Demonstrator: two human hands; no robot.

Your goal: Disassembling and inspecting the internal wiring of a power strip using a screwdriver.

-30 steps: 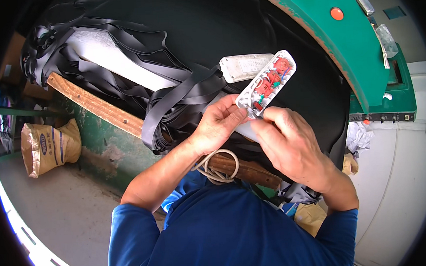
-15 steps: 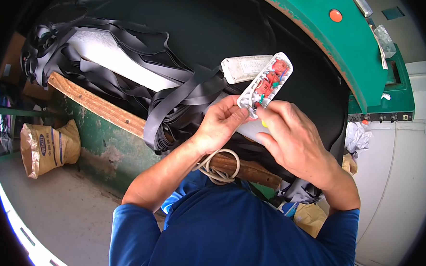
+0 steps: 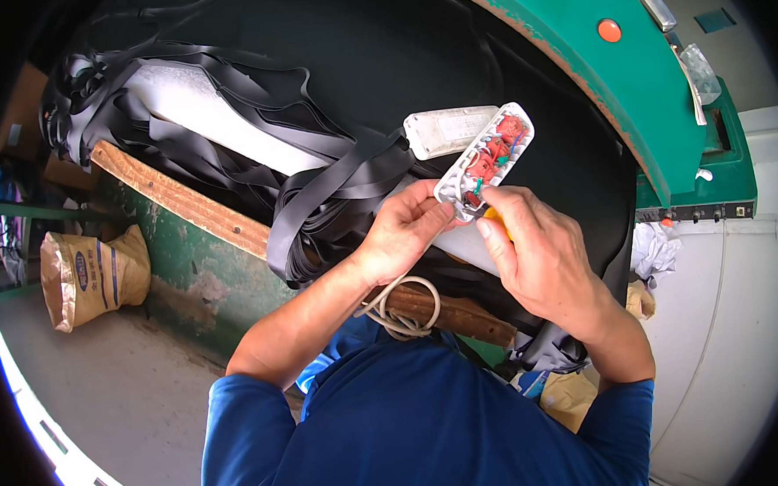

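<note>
An opened white power strip (image 3: 444, 187) shows red inner parts, with blue and green wires among them. My left hand (image 3: 403, 231) is closed on the strip's near end, thumb and fingers pinching its edge. Against that same end, my right hand (image 3: 543, 252) is closed around a yellow-handled tool (image 3: 499, 223); its tip is too small to make out. The strip's detached white cover (image 3: 447, 133) lies just behind on the black sheet (image 3: 379, 59). A beige cable (image 3: 433, 295) hangs in loops below my left wrist.
Grey-black strips (image 3: 304, 217) lie in a tangled heap to the left, by a wooden edge board (image 3: 184, 201). A green machine frame (image 3: 562, 23) with an orange button arches at the upper right. A brown paper sack (image 3: 118, 270) stands on the floor at left.
My right thumb and fingers have shifted on the yellow-handled tool, and more of its handle shows now. The power strip stays in nearly the same place in my left hand.
</note>
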